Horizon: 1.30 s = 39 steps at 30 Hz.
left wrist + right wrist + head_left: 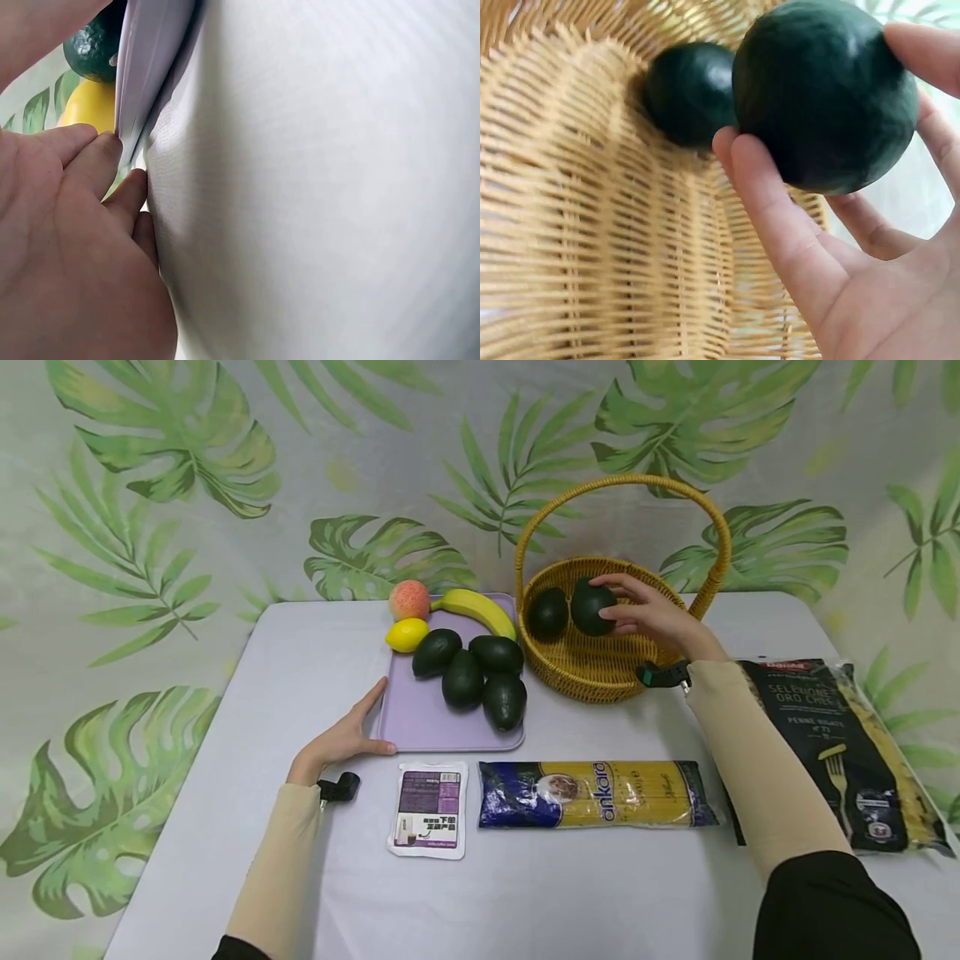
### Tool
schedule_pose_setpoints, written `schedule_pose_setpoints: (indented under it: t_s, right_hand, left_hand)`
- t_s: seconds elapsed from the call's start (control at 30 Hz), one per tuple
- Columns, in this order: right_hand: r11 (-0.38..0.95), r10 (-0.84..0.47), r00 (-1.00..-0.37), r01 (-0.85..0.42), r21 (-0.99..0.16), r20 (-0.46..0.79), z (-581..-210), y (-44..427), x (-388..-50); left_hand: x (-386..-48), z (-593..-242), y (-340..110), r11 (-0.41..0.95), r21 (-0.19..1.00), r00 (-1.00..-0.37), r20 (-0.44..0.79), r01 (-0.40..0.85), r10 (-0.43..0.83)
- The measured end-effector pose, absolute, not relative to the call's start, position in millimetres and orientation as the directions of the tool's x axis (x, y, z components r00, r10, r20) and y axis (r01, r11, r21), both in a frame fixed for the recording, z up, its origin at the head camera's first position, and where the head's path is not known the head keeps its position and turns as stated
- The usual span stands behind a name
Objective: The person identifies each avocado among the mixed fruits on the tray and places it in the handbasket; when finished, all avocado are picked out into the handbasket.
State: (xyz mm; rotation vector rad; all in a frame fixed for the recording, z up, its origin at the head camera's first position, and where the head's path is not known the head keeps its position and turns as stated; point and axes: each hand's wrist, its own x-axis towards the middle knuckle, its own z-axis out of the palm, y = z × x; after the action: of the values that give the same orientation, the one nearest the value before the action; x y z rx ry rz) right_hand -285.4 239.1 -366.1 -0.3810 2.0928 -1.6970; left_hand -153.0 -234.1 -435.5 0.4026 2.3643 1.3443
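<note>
Right hand point(654, 617) grips dark-green oval avocado point(589, 608) over golden wicker basket point(592, 664), apparently mid-transfer, next needing steadiness; left hand point(337, 742) spread.

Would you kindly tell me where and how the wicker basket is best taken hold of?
Probably at the crown of its arched handle, coming from above: the handle rises over the wicker basket and looks slim enough to curl fingers round, whereas the right hand, holding an avocado, crowds the opening.
</note>
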Motion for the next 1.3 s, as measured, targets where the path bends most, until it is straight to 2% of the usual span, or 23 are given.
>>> schedule_pose_setpoints:
  t_s: [0.33,0.53,0.87,1.03,1.3]
  right_hand:
    - [0.394,-0.401,-0.881,0.083,-0.916,-0.252,-360.0,234.9,-304.9]
    - [0.431,-0.357,-0.899,0.084,-0.898,-0.255,-374.5,233.4,-315.6]
    - [0.472,-0.313,-0.901,0.128,-0.872,-0.302,-382.8,212.2,-314.5]
    - [0.505,-0.293,-0.911,0.110,-0.856,-0.290,-383.0,206.8,-313.5]
    - [0.601,-0.331,-0.903,0.021,-0.799,-0.273,-373.7,207.8,-311.6]
  left_hand:
    - [-165.1,-465.7,-247.1,0.525,0.849,-0.888,-0.189,0.068,0.420]
    - [-164.4,-466.5,-247.1,0.526,0.848,-0.890,-0.187,0.068,0.416]
    - [-164.7,-467.2,-247.3,0.519,0.853,-0.891,-0.193,0.055,0.412]
    - [-164.6,-467.6,-246.3,0.523,0.851,-0.891,-0.200,0.048,0.408]
    - [-164.8,-467.6,-246.9,0.527,0.848,-0.891,-0.196,0.056,0.410]
